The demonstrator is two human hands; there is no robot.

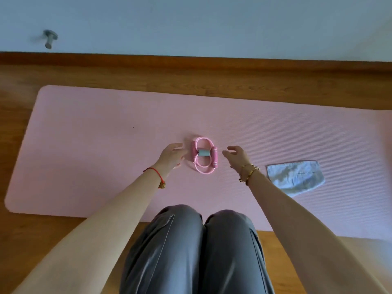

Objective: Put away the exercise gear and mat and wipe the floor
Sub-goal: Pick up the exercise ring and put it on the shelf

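Grey-trousered knees (pixel 201 240) knelt at the pink mat's (pixel 84 145) near edge. Left hand (pixel 171 155) and right hand (pixel 236 157), fingers spread and empty, flanked the pink resistance band (pixel 204 154) between them, seemingly to gather it. Right of the fingers lay a white cloth (pixel 296 177).

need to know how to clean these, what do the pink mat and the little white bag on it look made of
Pink mat: looks like soft foam with a matte finish, judging by its fine ribbed lines and rounded corners. White bag: seems thin woven cloth, going by its wrinkles and how it lies limp and flat; the exact fibre cannot be told.
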